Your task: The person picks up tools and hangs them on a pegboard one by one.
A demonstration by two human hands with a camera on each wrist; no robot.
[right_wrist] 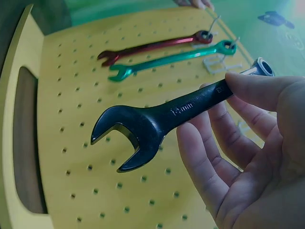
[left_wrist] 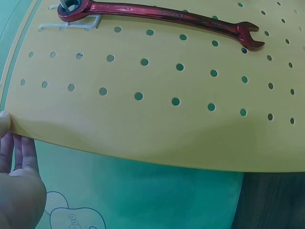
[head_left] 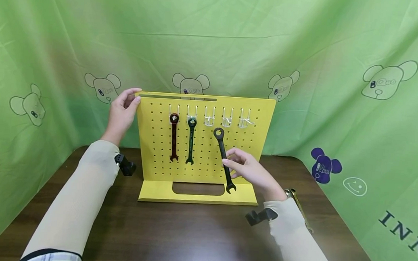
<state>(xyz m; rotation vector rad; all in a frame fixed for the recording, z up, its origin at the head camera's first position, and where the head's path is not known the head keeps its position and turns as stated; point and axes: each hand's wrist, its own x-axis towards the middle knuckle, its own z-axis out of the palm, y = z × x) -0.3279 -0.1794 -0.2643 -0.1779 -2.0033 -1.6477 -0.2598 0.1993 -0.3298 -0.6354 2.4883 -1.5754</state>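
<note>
Thumb in front and fingers behind, my left hand (head_left: 121, 112) pinches the upper left corner of a yellow pegboard (head_left: 200, 174). My right hand (head_left: 247, 167) holds a black combination wrench (head_left: 223, 153) by its shank, in front of the board. Its ring end points up and its open end down; "14mm" is marked on it in the right wrist view. A red wrench (head_left: 174, 140) and a green wrench (head_left: 191, 141) hang by their ring ends on the two leftmost hooks. To their right, three white hooks (head_left: 227, 119) carry nothing.
More wrenches (head_left: 300, 207), one of them gold-coloured, lie on the dark wooden table (head_left: 187, 234) at the right, partly hidden by my right forearm. The pegboard's base has a long slot. Green cloth (head_left: 230, 39) with cartoon prints hangs around the table.
</note>
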